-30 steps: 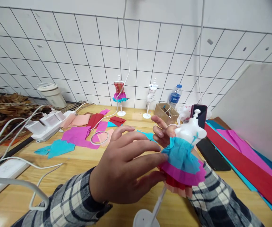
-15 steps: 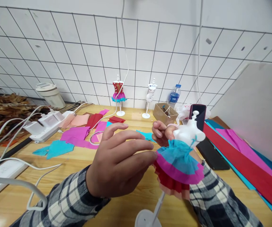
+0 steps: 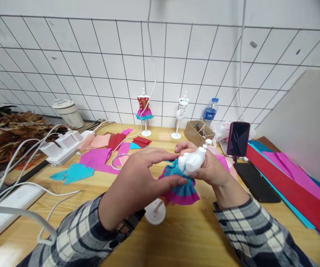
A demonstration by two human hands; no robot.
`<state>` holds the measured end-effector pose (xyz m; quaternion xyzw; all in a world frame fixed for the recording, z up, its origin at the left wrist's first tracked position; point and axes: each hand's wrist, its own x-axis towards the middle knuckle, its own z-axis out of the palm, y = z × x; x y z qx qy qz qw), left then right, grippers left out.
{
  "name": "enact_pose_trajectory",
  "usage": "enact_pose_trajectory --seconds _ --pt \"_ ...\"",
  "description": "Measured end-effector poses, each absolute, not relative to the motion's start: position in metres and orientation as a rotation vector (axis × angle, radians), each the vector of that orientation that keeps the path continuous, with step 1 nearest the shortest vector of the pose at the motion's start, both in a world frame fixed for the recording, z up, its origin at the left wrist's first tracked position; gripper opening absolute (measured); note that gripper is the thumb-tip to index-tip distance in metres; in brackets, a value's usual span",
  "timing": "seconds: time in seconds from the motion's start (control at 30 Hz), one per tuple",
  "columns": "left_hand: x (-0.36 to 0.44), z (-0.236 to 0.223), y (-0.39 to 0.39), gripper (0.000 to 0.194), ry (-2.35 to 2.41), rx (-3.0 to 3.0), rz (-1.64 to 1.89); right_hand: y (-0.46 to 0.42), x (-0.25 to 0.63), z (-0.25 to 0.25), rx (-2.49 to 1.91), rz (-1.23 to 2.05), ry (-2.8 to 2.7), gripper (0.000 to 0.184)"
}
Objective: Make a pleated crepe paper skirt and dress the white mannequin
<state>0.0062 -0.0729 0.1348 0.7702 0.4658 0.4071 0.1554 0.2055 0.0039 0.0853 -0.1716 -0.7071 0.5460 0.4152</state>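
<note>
Head view: left hand [image 3: 139, 181] half-curled, pinching the ruffled skirt [image 3: 184, 191]; right hand [image 3: 215, 168] closed round the tilted mannequin [image 3: 190, 162], over the table [image 3: 193, 241]. Light, even finger pressure should spare the gathers.

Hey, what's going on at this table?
Someone's left hand and right hand hold a small white mannequin, tilted over the table. It wears a layered skirt in blue and magenta. Behind stand a mannequin in a red top and a bare-looking one.
</note>
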Motion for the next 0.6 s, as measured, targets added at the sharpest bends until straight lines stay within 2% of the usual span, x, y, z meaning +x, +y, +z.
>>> enact_pose_trajectory --seconds 0.13,0.23,0.37,0.5,0.6 --pt "0.004 0.134 -0.073 0.023 1.405 2.205 1.199 0.002 0.207 0.091 -0.501 1.226 -1.867 0.033" --pt "0.002 0.134 -0.074 0.016 1.367 2.469 1.246 0.001 0.212 0.092 -0.577 1.079 -1.906 0.035" --pt "-0.007 0.135 -0.071 0.013 1.272 2.826 1.156 -0.007 0.213 0.099 -0.689 0.887 -1.935 0.043" --pt "-0.020 0.139 -0.063 0.013 1.227 2.808 0.984 -0.019 0.205 0.108 -0.801 0.673 -1.990 0.037" --pt "-0.024 0.143 -0.059 0.013 1.159 2.798 0.965 -0.028 0.198 0.112 -0.852 0.649 -1.974 0.035"
